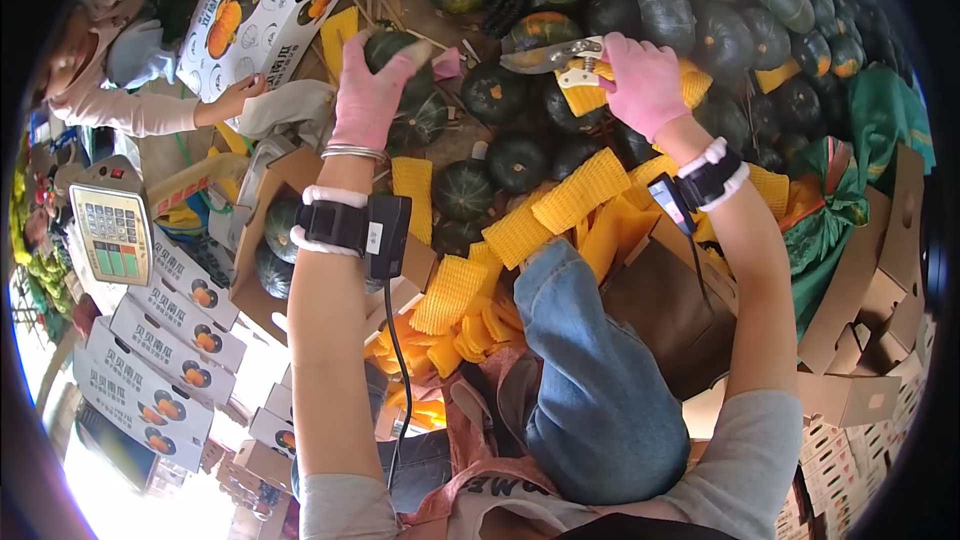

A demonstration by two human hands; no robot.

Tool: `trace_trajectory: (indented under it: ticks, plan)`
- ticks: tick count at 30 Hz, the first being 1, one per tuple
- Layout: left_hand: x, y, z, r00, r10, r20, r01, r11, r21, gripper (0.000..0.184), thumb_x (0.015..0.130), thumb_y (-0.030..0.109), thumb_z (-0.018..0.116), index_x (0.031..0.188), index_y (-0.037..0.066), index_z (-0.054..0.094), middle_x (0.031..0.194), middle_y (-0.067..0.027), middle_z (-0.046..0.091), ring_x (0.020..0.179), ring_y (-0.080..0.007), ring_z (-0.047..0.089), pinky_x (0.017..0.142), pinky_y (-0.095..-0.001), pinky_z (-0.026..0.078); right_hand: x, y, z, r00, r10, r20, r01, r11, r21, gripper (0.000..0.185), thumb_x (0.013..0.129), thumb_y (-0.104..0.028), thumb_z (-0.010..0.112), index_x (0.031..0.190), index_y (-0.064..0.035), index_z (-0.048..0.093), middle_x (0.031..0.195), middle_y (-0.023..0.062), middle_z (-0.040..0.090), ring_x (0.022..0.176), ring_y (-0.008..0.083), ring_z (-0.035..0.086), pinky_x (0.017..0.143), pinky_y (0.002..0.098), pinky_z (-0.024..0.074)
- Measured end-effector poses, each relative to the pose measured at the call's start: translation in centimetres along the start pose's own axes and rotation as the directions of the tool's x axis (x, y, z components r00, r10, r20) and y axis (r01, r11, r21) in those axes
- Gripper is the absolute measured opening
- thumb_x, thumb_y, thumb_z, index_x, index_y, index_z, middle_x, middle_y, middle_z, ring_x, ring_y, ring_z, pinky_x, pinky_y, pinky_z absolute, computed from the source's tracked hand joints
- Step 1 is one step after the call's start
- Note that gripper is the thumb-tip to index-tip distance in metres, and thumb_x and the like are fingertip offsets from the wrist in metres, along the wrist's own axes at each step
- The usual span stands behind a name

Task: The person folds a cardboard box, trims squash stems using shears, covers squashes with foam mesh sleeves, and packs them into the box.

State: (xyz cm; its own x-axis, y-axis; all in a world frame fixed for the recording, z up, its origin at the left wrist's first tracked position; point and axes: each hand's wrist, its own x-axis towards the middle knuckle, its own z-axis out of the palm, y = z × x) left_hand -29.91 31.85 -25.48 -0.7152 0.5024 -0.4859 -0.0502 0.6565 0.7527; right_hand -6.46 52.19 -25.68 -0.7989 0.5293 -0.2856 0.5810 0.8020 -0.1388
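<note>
Apron [470, 470] nearest the lens, one denim knee [595, 390] just beyond. Far left: one scale [112, 230]; at least three printed cartons [135, 365] stacked below it. Upper left, a co-worker's two hands [240, 97] at one white box [262, 30]. Right of the scale, one brown box [246, 255], two pumpkins [281, 230] visible inside.

Left hand [375, 90], pink glove: grip grasping one pumpkin, [388, 43] dark green, rounded, partly covered; its long axis cannot be told.

Right hand [643, 85], pink glove: grip clenched on one pair of shears, [540, 59] greyish blade, pale handles, above the pumpkins. Blade points left, toward the left hand; long axis nearly level across the view, handle end slightly higher.

Yellow sleeves [582, 190] below both hands, too many to count. Right: dark green heap [725, 40], uncounted; one green sack [822, 235].
</note>
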Motion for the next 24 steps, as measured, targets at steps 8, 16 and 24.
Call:
trace_trajectory:
  ticks: [8,16,24]
  plan:
    - [-0.8,0.4,4.6,0.988,0.001,0.153,0.072,0.88,-0.469,0.052,0.081,0.009,0.064,0.127,-0.003,0.043,0.101,-0.0115,0.061,0.084,-0.0155,0.059,0.073,-0.0275,0.051,-7.5,7.1,-4.7,0.934,0.322,-0.153,-0.295,0.939,0.176,0.033,0.075,-0.014,0.062,0.105,-0.0069,0.05,0.091,0.0153,0.065,0.083,0.0366,0.062,0.076,0.0428,0.0491]
    - [-7.1,-6.4,9.0,0.959,-0.281,-0.039,0.237,0.869,-0.434,0.055,0.076,-0.007,0.055,0.128,0.002,0.038,0.104,-0.0104,0.055,0.092,-0.0183,0.054,0.076,-0.0272,0.049,-12.3,13.7,-3.8,0.699,0.694,-0.176,-0.666,0.72,0.193,0.042,0.071,-0.022,0.069,0.102,-0.0046,0.048,0.093,0.0124,0.058,0.089,0.0318,0.059,0.077,0.0388,0.0455]
    - [-14.8,-6.9,13.0,0.979,0.17,-0.114,-0.15,0.975,0.161,0.057,0.069,0.006,0.067,0.123,0.01,0.048,0.13,-0.0202,0.041,0.117,-0.0381,0.046,0.099,-0.0398,0.041,-12.0,9.7,-3.9,0.874,0.292,-0.389,-0.116,0.902,0.415,0.054,0.065,-0.012,0.077,0.111,-0.0024,0.048,0.1,0.0107,0.053,0.093,0.022,0.055,0.081,0.0329,0.0455]
